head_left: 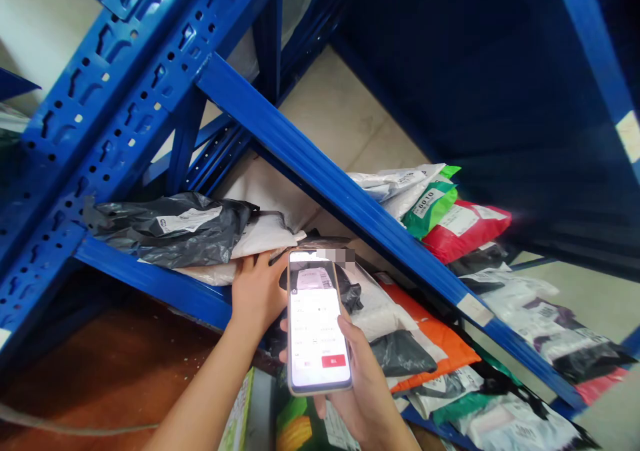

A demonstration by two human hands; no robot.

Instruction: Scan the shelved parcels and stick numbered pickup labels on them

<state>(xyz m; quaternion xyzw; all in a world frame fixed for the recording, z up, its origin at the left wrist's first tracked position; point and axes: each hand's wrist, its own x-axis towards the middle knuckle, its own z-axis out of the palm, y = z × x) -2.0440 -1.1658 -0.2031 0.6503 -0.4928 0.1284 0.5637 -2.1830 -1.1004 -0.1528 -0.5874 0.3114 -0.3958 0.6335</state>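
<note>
My right hand is closed around a smartphone, held upright in front of the shelf. Its lit screen shows a camera picture of a label at the top, lines of text and a red button below. My left hand reaches onto the shelf left of the phone, its visible fingers spread against the bagged parcels. The phone partly covers this hand and the dark parcel behind. Beside the left fingers lie a white parcel and a black plastic parcel with a white label.
A perforated blue upright stands left, and a blue beam slants across the shelf. An orange parcel lies right of the phone. Green and red parcels rest higher up. A printed box is below.
</note>
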